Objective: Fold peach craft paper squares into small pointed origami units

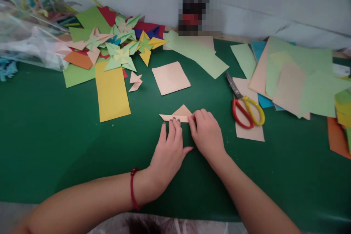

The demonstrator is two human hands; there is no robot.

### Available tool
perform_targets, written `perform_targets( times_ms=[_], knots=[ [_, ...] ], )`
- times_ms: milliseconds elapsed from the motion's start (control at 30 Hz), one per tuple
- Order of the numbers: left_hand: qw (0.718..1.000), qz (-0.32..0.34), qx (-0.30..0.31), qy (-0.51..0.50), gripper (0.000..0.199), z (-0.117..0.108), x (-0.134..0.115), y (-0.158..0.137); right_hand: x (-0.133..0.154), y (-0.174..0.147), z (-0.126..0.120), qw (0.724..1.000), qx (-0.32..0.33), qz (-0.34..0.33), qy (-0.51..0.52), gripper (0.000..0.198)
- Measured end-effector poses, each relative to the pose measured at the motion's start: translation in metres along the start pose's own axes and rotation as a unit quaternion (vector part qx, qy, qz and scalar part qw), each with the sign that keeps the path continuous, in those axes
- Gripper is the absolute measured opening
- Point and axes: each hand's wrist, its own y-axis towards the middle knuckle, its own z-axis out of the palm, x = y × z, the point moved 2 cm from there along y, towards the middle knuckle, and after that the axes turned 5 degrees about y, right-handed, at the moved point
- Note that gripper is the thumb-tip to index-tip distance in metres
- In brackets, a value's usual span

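Observation:
A folded piece of pale pink paper (182, 112) lies on the green table, with a strip along its near edge and a triangular point at the back. My left hand (168, 150) rests its outstretched fingertips on the strip, thumb apart. At the right end of the paper, my right hand (207, 129) is closed in a pinch on it; part of that end is hidden by the fingers. Just beyond lies a stack of square pink sheets (171, 78). A small folded pink paper piece (135, 81) sits to the left of the stack.
Scissors (244, 108) with red and yellow handles lie on a pink sheet (251, 136) to the right. Folded paper stars (120, 55) and a yellow sheet (112, 93) are at back left. Loose green and pink sheets (315, 91) overlap at right. A clear plastic bag (30, 40) occupies the far left.

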Motion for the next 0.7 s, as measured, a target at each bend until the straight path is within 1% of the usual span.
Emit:
perform_targets(
  times_ms=[167, 300, 433, 533, 700],
  knots=[
    [0.996, -0.081, 0.030, 0.024, 0.080, -0.002, 0.002, -0.006, 0.000, -0.001, 0.001, 1.000, -0.002, -0.004, 0.000, 0.024],
    [0.994, -0.099, 0.036, 0.032, 0.082, -0.003, 0.004, -0.007, 0.000, 0.000, 0.001, 1.000, -0.005, -0.003, 0.002, 0.024],
    [0.993, -0.113, 0.019, 0.011, 0.077, -0.005, 0.005, -0.008, -0.001, 0.000, 0.001, 1.000, -0.009, -0.005, 0.009, 0.023],
    [0.992, -0.128, 0.007, -0.004, 0.067, -0.006, 0.008, -0.009, -0.001, 0.000, 0.001, 1.000, -0.006, -0.002, 0.003, 0.023],
    [0.992, -0.126, -0.007, 0.027, 0.050, -0.011, 0.024, -0.004, 0.000, 0.000, 0.001, 1.000, 0.000, 0.001, -0.004, 0.024]
  ],
)
